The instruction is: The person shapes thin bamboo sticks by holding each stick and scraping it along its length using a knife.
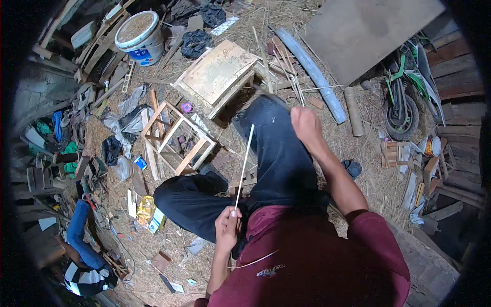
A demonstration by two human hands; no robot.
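Note:
My left hand (228,228) is closed around a thin pale wooden stick (245,159), which rises at a slant past my bent knee. Close to my left wrist, a thin curved pale strip (254,263) crosses the front of my shirt; whether it is part of the stick is unclear. My right hand (306,125) is a fist beside the same knee. A dark, narrow blade, seemingly a knife (274,99), runs from that fist over the top of the knee; its handle is hidden in my fingers.
Ahead stand a low wooden table (212,77) and a small wooden frame (179,138). A bucket (139,38), a grey pipe (312,74), a large board (371,36) and a green motorbike (404,97) lie farther out. Another person (87,276) is at lower left. Straw and scraps cover the ground.

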